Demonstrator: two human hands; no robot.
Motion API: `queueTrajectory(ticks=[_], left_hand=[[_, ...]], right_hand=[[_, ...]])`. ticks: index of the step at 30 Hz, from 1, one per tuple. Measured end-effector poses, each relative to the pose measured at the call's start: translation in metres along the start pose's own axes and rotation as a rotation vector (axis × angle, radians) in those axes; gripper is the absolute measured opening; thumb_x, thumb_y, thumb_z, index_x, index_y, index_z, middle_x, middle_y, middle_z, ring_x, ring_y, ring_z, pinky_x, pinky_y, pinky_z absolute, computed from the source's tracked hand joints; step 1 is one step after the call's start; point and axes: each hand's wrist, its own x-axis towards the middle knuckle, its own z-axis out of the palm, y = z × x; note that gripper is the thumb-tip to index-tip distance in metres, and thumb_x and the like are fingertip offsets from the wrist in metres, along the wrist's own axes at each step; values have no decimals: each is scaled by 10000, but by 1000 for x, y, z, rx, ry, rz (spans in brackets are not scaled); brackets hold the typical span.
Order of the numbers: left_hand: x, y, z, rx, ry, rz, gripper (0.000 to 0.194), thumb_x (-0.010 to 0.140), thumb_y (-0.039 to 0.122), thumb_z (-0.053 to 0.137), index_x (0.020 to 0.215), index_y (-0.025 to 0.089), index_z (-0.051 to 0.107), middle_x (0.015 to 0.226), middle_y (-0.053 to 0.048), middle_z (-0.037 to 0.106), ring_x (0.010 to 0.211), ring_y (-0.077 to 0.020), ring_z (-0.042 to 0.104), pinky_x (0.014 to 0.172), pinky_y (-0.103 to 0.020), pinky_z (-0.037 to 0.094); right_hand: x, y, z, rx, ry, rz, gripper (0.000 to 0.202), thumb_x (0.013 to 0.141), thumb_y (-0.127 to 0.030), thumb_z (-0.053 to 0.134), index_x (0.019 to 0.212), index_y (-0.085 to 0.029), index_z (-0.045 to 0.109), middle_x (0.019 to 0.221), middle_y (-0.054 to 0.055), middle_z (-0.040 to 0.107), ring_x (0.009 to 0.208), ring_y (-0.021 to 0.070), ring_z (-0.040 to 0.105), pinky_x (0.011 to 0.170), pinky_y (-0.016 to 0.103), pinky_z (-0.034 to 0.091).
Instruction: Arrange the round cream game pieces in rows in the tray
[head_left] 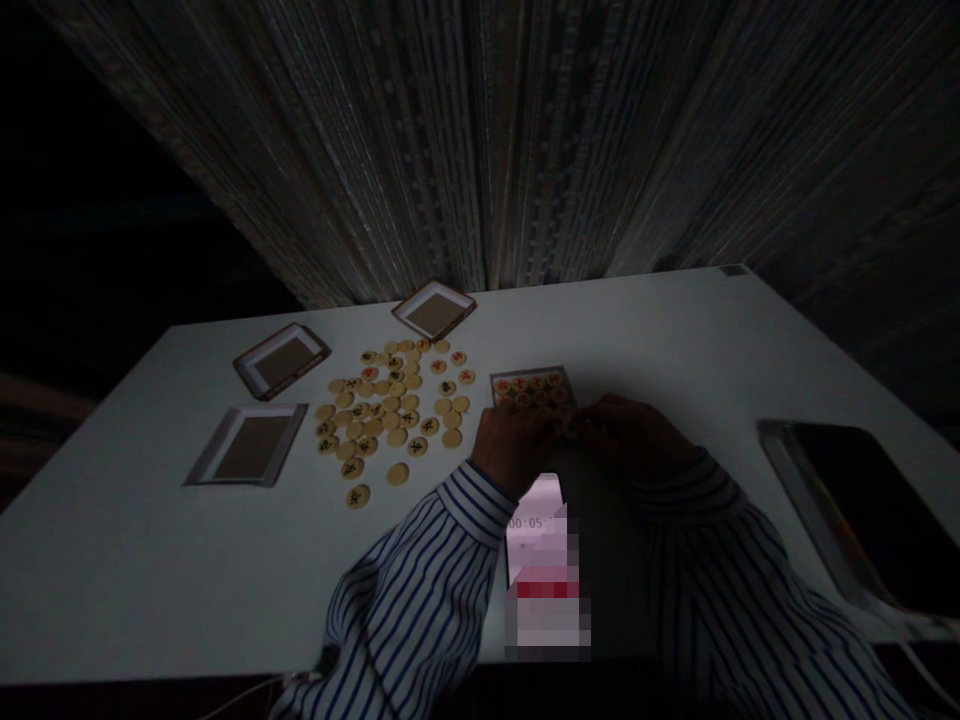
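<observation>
A small open box holds rows of round Chinese chess pieces with red characters. My left hand lies over its near-left part, fingers bent and pressed together towards the near-right corner. There, by a pale piece, the fingertips of my right hand pinch together at the box's edge. Dim light and the hands themselves hide what either grips. To the left, many loose Chinese chess pieces are scattered, some face down, others showing black or red characters.
Three empty trays or lids lie left: a back one, a middle one and a near one. A lit phone showing a timer lies below my hands. A dark tablet-like device sits right on the white table, before a curtain.
</observation>
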Motion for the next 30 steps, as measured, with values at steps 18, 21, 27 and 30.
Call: queueTrajectory(ticks=[18,21,27,30], left_hand=[[-2,-3,5,-31,72,20,218,829,320,522,1003,257,639,919,-25,687,881,-221,557,699,-360,444],[-2,-2,3,-45,58,10,229,813,319,548,1016,261,637,932,-24,686,887,-224,558,703,-364,447],[-1,-2,-6,-56,63,-49,209,826,300,526,966,238,668,885,-51,686,860,-228,577,697,-358,443],[-1,-6,-11,-81,125,-112,174,818,262,534,893,228,688,826,-54,687,811,-225,585,685,-355,437]], right_hand=[[0,-2,-1,5,17,23,264,797,-287,468,950,-185,657,806,49,646,653,140,575,620,280,456],[0,-2,-1,14,17,26,268,791,-290,475,954,-180,656,810,52,650,652,141,579,605,277,459],[0,0,-1,47,138,-29,247,780,-276,484,925,-182,660,772,42,664,620,128,585,590,266,470],[1,0,-2,79,217,-47,238,779,-269,480,889,-162,662,742,49,665,605,129,591,574,265,474]])
